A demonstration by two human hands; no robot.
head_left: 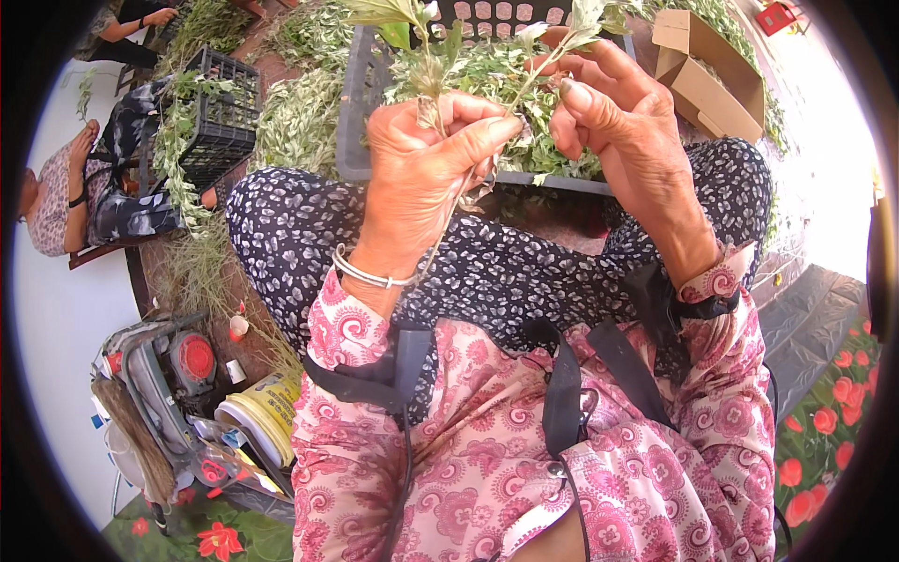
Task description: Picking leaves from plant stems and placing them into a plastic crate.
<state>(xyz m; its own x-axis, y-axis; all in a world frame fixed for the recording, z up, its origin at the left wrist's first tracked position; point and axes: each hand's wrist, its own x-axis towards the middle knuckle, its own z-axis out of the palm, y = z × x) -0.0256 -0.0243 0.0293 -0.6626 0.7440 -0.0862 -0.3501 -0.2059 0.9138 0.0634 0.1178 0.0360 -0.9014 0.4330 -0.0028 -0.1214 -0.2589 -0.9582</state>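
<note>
My left hand (pixel 421 155) is closed, thumb pressed to fingers, on a leafy plant stem (pixel 429 70). Its leafy top stands above the fist, and the thin lower stalk trails down past the wrist. Another leafy sprig (pixel 552 61) rises from the left thumb tip toward my right hand (pixel 623 112). My right fingers are curved and apart beside that sprig, the index tip close to it; whether they touch is unclear. Beyond both hands, a dark plastic crate (pixel 354 112) with cut green leaves (pixel 538 150) in it stands in front of my knees.
An open cardboard box (pixel 716 89) lies right of the crate. Leafy stems (pixel 300 112) cover the floor at left, beside another black crate (pixel 220 117) draped with stems. Two other people sit at left. A yellow bucket (pixel 272 412) and a grey-red machine (pixel 192 361) stand lower left.
</note>
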